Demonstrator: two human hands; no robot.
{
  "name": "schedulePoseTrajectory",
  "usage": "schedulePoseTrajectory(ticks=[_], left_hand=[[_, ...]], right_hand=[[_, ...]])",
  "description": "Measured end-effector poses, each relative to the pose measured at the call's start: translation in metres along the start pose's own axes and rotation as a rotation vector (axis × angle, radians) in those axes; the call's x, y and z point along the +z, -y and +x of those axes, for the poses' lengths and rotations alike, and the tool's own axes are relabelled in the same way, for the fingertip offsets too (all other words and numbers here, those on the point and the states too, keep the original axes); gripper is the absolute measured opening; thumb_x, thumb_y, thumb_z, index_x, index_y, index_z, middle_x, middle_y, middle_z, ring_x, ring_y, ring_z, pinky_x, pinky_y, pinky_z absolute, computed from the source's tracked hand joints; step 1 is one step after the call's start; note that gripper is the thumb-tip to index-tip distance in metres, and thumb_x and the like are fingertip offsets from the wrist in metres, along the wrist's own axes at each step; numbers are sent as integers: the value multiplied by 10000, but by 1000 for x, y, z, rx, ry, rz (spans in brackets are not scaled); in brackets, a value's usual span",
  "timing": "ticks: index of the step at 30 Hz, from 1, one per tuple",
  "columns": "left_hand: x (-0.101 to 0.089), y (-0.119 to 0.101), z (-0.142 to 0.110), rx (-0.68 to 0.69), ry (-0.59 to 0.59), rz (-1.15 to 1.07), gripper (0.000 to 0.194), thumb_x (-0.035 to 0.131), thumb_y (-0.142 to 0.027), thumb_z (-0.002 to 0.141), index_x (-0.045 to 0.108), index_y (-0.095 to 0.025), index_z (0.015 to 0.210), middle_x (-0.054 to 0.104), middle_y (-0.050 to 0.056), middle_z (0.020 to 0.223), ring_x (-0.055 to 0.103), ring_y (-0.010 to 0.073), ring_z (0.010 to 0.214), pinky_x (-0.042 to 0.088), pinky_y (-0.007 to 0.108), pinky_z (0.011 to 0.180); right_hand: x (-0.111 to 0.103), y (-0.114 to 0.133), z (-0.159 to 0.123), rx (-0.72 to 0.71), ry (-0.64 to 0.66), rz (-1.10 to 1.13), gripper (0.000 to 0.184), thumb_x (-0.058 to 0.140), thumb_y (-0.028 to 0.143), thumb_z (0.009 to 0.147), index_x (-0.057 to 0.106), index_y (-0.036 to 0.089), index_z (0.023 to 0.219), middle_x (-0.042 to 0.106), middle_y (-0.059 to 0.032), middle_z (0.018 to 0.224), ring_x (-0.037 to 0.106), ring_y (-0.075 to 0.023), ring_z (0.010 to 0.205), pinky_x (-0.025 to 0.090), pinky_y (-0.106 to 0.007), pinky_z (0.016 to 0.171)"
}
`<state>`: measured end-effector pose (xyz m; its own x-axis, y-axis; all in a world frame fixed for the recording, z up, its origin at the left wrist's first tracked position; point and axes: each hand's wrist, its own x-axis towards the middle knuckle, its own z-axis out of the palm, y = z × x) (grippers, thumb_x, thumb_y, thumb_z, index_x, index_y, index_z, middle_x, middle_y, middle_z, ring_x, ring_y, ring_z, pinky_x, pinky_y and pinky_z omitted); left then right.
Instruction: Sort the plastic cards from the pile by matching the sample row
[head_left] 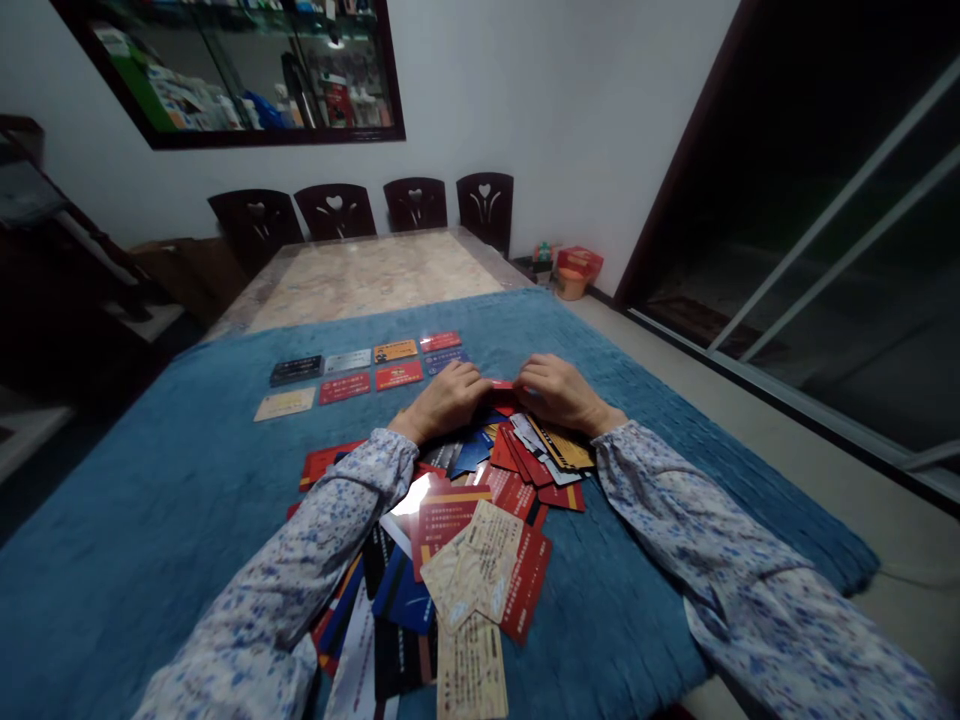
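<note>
A heap of plastic cards [465, 540] in red, blue, black and beige lies on a blue cloth [150, 520] in front of me. My left hand [448, 397] and my right hand [561, 392] rest at the far end of the heap, fingers curled down and meeting around a red card [504, 385] between them. Beyond the hands, several cards [360, 372] lie face up in two neat rows on the cloth. Both forearms wear floral sleeves and partly cover the heap.
The cloth covers the near part of a long table [375, 275] with a marble-like top. Several dark chairs [416, 205] stand at its far end. A glass cabinet [247, 70] hangs on the wall. A red bin [576, 270] sits on the floor at the right.
</note>
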<state>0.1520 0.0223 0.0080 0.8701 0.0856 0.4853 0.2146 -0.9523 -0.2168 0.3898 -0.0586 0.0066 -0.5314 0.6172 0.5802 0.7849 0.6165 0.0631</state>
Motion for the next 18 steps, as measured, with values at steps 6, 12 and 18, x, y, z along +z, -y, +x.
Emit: schedulePoseTrajectory(ticks=[6, 12, 18], left_hand=[[2, 0, 1, -81, -41, -112, 274, 447, -76, 964, 712, -130, 1010, 697, 103, 892, 596, 209, 866, 505, 358, 850], [3, 2, 1, -118, -47, -175, 283, 468, -41, 913, 715, -142, 1007, 704, 92, 875, 608, 211, 861, 507, 360, 825], [6, 4, 0, -109, -91, -207, 300, 487, -27, 884, 722, -147, 1027, 716, 95, 888, 624, 215, 885, 520, 370, 838]], right_hand=[[0, -3, -3, 66, -8, 50, 142, 573, 134, 904, 704, 186, 918, 726, -98, 858, 569, -225, 838, 399, -345, 749], [1, -5, -5, 129, 5, 70, 139, 595, 139, 892, 719, 186, 934, 735, -97, 850, 586, -228, 838, 386, -345, 746], [2, -7, -7, 214, 84, 74, 135, 605, 176, 882, 730, 186, 930, 754, -111, 898, 604, -244, 885, 397, -356, 766]])
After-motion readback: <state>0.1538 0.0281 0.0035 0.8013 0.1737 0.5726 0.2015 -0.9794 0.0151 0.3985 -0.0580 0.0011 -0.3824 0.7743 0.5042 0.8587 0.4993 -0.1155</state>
